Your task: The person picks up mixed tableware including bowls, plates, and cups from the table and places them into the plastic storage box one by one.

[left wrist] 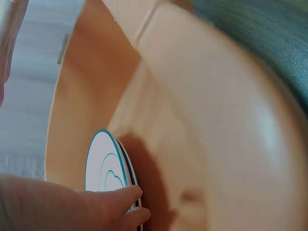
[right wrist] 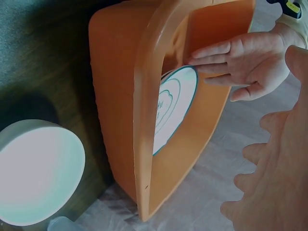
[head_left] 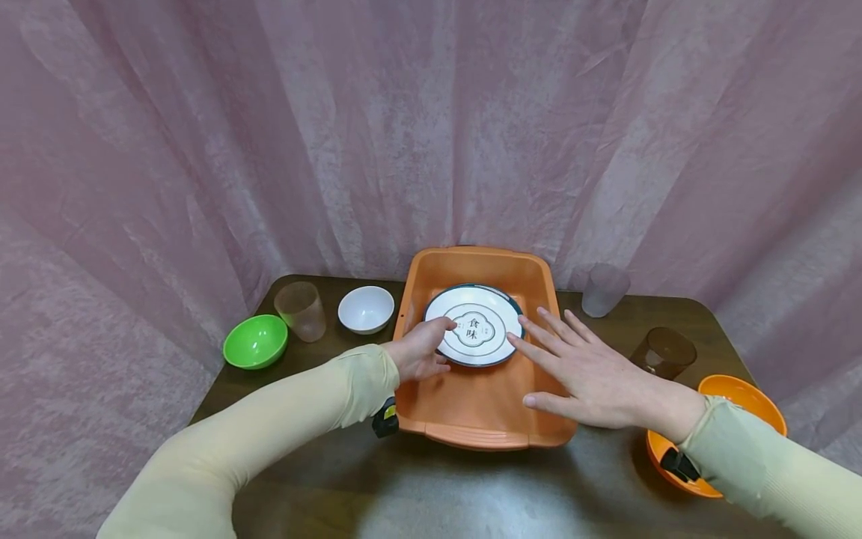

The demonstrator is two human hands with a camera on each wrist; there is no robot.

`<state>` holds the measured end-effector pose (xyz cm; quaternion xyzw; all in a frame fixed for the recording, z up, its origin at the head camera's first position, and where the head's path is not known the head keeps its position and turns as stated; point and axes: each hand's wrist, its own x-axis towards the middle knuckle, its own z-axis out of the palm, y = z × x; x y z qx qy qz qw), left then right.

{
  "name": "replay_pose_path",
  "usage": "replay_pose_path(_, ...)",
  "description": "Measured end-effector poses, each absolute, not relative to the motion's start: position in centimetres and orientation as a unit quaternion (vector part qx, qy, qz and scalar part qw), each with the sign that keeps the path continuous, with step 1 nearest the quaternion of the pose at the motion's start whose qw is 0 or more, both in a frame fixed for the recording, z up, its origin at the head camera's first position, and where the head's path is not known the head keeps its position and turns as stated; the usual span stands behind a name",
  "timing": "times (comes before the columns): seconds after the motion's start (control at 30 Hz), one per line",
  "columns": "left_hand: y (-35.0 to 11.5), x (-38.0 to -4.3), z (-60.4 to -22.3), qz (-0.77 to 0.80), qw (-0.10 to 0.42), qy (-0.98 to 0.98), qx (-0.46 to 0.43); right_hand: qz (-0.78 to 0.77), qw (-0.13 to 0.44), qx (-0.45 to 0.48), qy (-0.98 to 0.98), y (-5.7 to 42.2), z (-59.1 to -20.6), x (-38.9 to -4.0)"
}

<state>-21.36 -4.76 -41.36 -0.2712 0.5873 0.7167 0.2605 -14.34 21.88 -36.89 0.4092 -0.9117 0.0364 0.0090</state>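
A white plate (head_left: 474, 326) with a teal rim and printed characters lies in the orange plastic basin (head_left: 485, 408). Under its edge in the left wrist view, a second rim (left wrist: 126, 161) shows, like that of a stacked plate. At the plate's left edge is my left hand (head_left: 423, 350), its thumb over the rim in the head view. The right wrist view shows that hand's palm open, fingers straight beside the plate. My right hand (head_left: 592, 374) hovers over the basin's right side with fingers spread, fingertips near the plate's right edge, holding nothing.
Left of the basin are a white bowl (head_left: 366, 309), a brownish cup (head_left: 300, 311) and a green bowl (head_left: 255, 341). To the right stand a clear cup (head_left: 604, 290), a brown cup (head_left: 667, 352) and orange bowls (head_left: 744, 397). A pink curtain (head_left: 431, 135) hangs behind the table.
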Motion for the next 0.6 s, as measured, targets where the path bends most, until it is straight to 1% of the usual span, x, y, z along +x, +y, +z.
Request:
replay_pose_path(0.4, -4.6, -21.9, -40.9, 0.708, 0.268, 0.601, -0.256, 0.038, -0.001, 0.402, -0.915, 21.9, -36.9, -14.3)
replay_pose_path(0.53, -4.7, -21.8, -40.6, 0.713, 0.265, 0.607, -0.229, 0.037, 0.001, 0.402, -0.915, 21.9, -37.0, -14.3)
replay_pose_path(0.6, -4.8, -21.7, -40.3, 0.718, 0.255, 0.614, -0.206, 0.037, 0.000, 0.402, -0.915, 22.0, -37.1, -14.3)
